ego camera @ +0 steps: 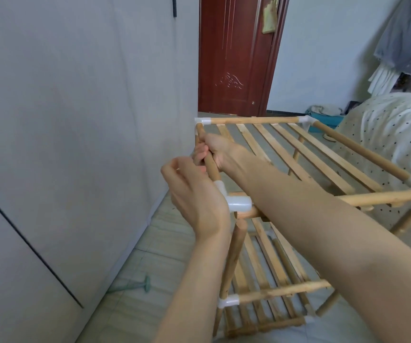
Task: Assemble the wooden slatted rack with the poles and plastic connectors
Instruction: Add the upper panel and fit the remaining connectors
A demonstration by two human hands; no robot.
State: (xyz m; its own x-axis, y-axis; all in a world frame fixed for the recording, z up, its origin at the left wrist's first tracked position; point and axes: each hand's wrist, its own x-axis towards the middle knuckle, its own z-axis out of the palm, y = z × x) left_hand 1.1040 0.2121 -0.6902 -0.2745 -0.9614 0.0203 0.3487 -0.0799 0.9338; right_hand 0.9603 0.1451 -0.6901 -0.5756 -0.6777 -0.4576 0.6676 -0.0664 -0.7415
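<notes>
Right hand [215,151] grips the left side pole [207,154] of the top tier, fingers curled round it, forearm crossing over the rack [298,174]. Left hand [194,194] hangs just beside the near-left connector [236,203], fingers loosely curled, holding nothing that shows; whether it touches the pole, can't tell. Gripped pole is round, smooth, light wood, long axis running from the near connector away to the far-left connector [203,121], slightly tilted. Connectors are translucent white plastic, elbow shaped, one on each top corner. Top slats [323,154] are flat thin strips, running near to far, parallel to the gripped pole. Below, an upright pole [233,258] rises from a lower connector [229,300]; its rounded top sits just under the near-left connector, not seated in it. Lower slatted tier beneath. Rack stands on a pale tiled floor [150,256], between a grey wall [88,120] on the left and a dotted bed cover [397,125] on the right. Red-brown door [236,58] behind.
</notes>
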